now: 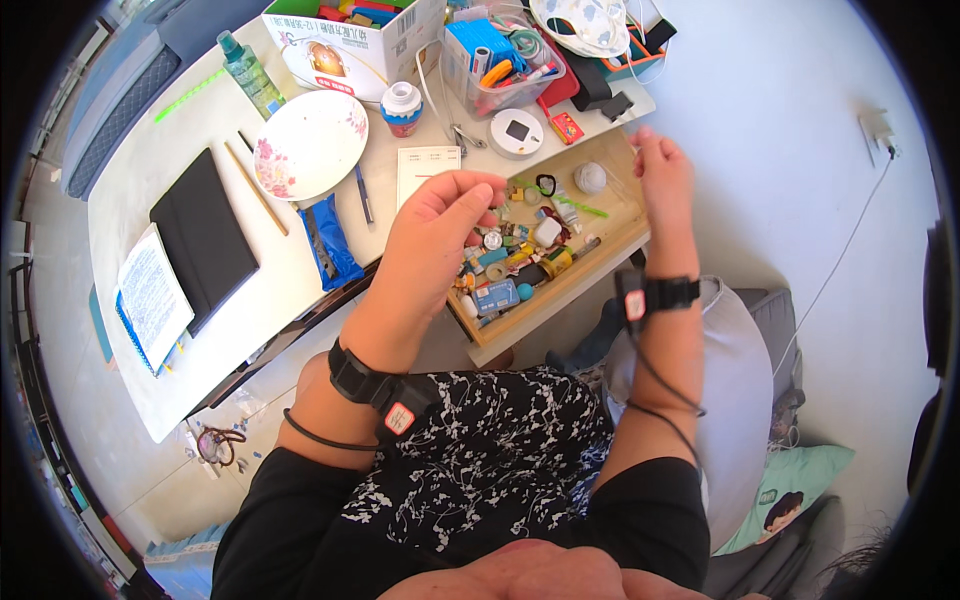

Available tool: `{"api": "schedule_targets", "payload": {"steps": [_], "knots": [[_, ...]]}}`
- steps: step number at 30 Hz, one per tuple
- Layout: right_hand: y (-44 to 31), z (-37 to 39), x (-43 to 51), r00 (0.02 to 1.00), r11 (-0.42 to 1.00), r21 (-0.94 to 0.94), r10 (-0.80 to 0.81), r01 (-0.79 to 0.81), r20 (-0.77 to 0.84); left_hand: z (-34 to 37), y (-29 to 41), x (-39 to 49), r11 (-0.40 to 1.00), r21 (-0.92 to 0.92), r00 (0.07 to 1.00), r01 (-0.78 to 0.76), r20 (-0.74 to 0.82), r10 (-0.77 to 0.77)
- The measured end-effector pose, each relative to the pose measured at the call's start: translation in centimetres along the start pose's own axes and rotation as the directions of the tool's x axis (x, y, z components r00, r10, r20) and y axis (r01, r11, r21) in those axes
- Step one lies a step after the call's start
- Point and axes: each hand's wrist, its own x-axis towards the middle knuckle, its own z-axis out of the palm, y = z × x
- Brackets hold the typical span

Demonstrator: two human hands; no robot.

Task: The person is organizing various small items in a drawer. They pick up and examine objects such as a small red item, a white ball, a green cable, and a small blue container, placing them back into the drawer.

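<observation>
My left hand (454, 212) hovers over the near left part of an open wooden drawer (621, 204), thumb and fingertips curled close together. By the drawer's right side, next to the wall, my right hand (663, 171) is raised with its fingers bent inward. Whether either hand pinches something thin cannot be made out. Small items crowd the drawer: a white ball of yarn (590, 178), a white rounded case (547, 232), a blue ball (525, 292), a blue flat box (495, 298) and a twisted green strip (585, 207). My left hand hides some of them.
On the white table (315, 240) stand a floral plate (311, 142), a green spray bottle (251, 75), a carton (352, 52) and a clear plastic bin (499, 94). A blue packet (330, 244) and black folder (206, 240) lie left. A wall socket (877, 135) holds a plugged cable.
</observation>
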Motion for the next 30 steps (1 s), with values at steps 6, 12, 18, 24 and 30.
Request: {"api": "schedule_targets", "payload": {"steps": [6,12,18,24,30], "knots": [[4.0,-2.7,13.1,0.990,0.983,-0.172,0.046,-0.068,-0.133,0.1,-1.4,0.5,0.938,-0.310,0.985,0.157,-0.015,-0.169],[5.5,-2.4,21.5,0.987,0.801,-0.597,-0.059,-0.043,-0.151,-0.3,-2.4,1.1,0.824,-0.506,0.951,0.255,-0.024,-0.309],[7.7,-1.5,26.7,0.928,0.915,-0.360,0.039,-0.182,-0.371,-0.5,-2.9,1.6,0.808,-0.517,0.928,0.282,-0.066,-0.366],[10.4,-3.1,32.5,0.917,0.741,-0.671,-0.241,-0.037,-0.317,-0.7,-2.5,1.6,0.780,-0.541,0.920,0.316,-0.027,-0.392],[10.3,-1.9,33.5,0.956,0.815,-0.579,-0.146,-0.028,-0.253,-1.2,-2.5,1.9,0.777,-0.567,0.914,0.275,-0.097,-0.394]]}}
